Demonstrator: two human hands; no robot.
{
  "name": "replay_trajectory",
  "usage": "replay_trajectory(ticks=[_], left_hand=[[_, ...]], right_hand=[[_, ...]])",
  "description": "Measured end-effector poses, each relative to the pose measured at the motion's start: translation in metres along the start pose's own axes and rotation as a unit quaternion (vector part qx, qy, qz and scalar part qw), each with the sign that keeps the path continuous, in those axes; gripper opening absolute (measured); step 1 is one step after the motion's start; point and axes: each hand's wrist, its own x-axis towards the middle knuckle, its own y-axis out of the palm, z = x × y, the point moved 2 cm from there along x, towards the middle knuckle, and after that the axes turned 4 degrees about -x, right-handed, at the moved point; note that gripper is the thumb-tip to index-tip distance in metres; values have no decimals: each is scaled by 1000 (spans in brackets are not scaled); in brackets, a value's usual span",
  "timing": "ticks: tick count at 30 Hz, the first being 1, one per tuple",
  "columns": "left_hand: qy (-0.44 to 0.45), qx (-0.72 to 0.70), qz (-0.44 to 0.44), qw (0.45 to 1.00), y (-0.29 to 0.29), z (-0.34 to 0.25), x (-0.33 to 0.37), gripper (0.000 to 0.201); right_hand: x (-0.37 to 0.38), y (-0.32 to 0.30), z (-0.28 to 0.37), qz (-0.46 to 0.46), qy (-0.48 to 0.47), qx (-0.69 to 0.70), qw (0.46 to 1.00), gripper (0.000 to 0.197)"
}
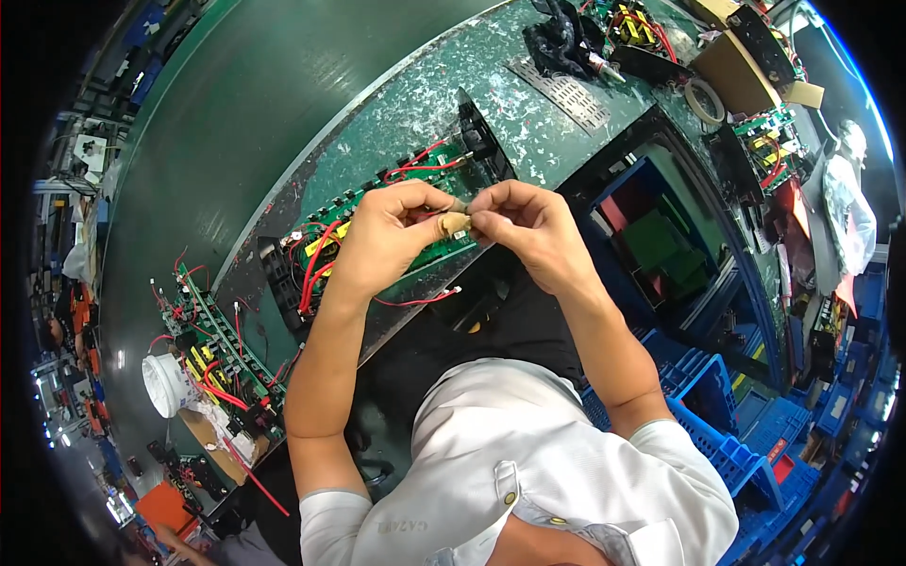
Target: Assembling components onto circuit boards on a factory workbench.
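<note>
My left hand (382, 236) and my right hand (538, 236) meet fingertip to fingertip in the middle. Pinched between them is a small tan piece (454, 224), thin and bent; its kind is too small to make out. Just beneath and beyond the hands lies a long green circuit board (444, 179) with red wires and yellow-wrapped parts. A black end panel (485, 141) stands at its far right end, and another black end panel (277, 272) at its near left. A thin red wire (420, 302) with a white plug hangs over the bench edge. My hands partly cover the board.
Left on the bench is another wired board (222, 344) beside a white round tub (166, 385). A black frame (727, 236) sits at right, above blue crates (722, 434). Farther back lie a perforated metal plate (563, 94), a black bag (559, 42) and a tape roll (704, 101).
</note>
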Motion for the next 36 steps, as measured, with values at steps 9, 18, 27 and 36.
replay_trajectory(ticks=[9,18,27,36], left_hand=[[119,228,-107,960,4,-14,-2,15],[39,124,-222,966,-22,13,34,20],[74,111,-174,976,-18,25,48,20],[83,85,-183,976,-15,28,49,17]], right_hand=[[11,6,28,-83,-187,-373,905,29],[61,-16,12,44,-72,-305,948,52],[41,-5,4,16,-67,-228,971,49],[40,-5,7,13,-29,-212,977,50]])
